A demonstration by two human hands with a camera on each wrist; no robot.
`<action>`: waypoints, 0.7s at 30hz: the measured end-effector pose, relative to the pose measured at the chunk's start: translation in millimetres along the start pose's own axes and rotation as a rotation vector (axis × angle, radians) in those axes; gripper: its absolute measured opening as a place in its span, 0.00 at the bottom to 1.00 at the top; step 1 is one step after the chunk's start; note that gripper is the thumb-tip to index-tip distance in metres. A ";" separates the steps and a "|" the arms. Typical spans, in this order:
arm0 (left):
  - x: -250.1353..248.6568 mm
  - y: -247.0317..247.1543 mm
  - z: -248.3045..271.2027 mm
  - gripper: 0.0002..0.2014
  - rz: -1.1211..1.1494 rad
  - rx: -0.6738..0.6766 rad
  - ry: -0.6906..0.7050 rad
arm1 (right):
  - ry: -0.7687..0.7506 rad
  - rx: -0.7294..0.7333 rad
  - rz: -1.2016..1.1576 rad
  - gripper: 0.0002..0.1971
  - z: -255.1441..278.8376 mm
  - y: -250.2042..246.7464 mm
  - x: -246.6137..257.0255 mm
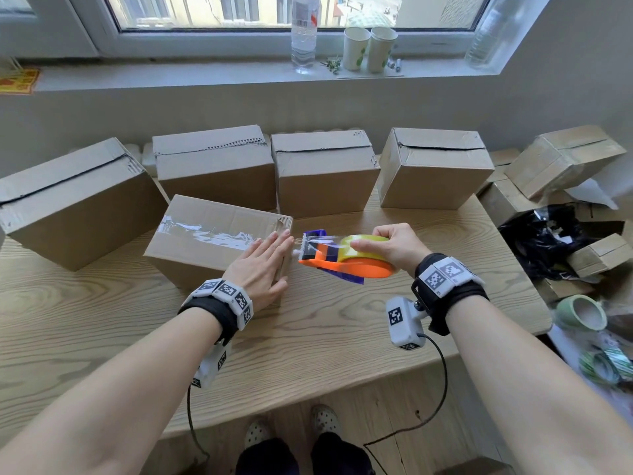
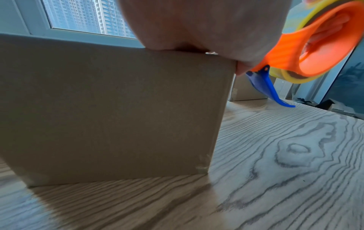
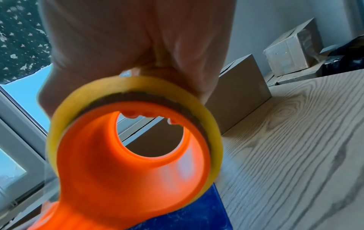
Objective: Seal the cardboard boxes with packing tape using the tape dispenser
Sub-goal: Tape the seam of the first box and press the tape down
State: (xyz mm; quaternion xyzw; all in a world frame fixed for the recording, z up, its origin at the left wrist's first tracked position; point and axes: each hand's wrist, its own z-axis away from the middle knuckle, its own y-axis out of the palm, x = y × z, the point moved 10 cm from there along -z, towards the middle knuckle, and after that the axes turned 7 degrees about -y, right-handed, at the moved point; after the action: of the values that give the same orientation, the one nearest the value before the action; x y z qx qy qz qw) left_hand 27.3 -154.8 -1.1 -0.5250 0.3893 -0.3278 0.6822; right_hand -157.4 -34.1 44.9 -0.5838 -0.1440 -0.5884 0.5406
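Note:
A small cardboard box (image 1: 205, 231) stands on the wooden table (image 1: 308, 337) with a strip of clear tape (image 1: 205, 234) along its top seam. My left hand (image 1: 263, 265) lies flat on the box's right end, fingers straight, pressing the tape down at the edge. My right hand (image 1: 390, 245) grips the orange tape dispenser (image 1: 346, 264) with its yellowish tape roll (image 1: 363, 243), held just right of the box, cutter end toward it. In the left wrist view the box side (image 2: 110, 112) fills the frame, the dispenser (image 2: 295, 51) at upper right. The right wrist view shows the dispenser (image 3: 128, 155) from below.
Several more cardboard boxes (image 1: 322, 169) with untaped seams stand in a row behind. To the right lie stacked boxes (image 1: 561, 159), a black bag (image 1: 541, 234) and tape rolls (image 1: 579, 311). A bottle (image 1: 303, 32) and paper cups (image 1: 370, 48) sit on the windowsill.

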 end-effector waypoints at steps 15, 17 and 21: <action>-4.7 -5.7 0.4 0.35 0.001 -0.033 0.019 | -0.067 -0.027 -0.103 0.20 -2.5 3.9 4.1; -4.5 -3.9 0.6 0.34 -0.032 -0.036 0.027 | -0.106 -0.176 -0.286 0.19 -4.2 -15.2 10.6; -7.9 -5.4 0.5 0.30 -0.062 -0.017 0.042 | -0.168 -0.194 -0.186 0.20 -15.0 -50.6 44.8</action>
State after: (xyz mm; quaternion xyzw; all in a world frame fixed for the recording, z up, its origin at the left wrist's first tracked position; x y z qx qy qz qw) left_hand 23.8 -149.1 5.8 -0.5356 0.3898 -0.3564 0.6589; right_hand -194.1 -48.2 101.8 -0.6646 -0.1848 -0.5961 0.4108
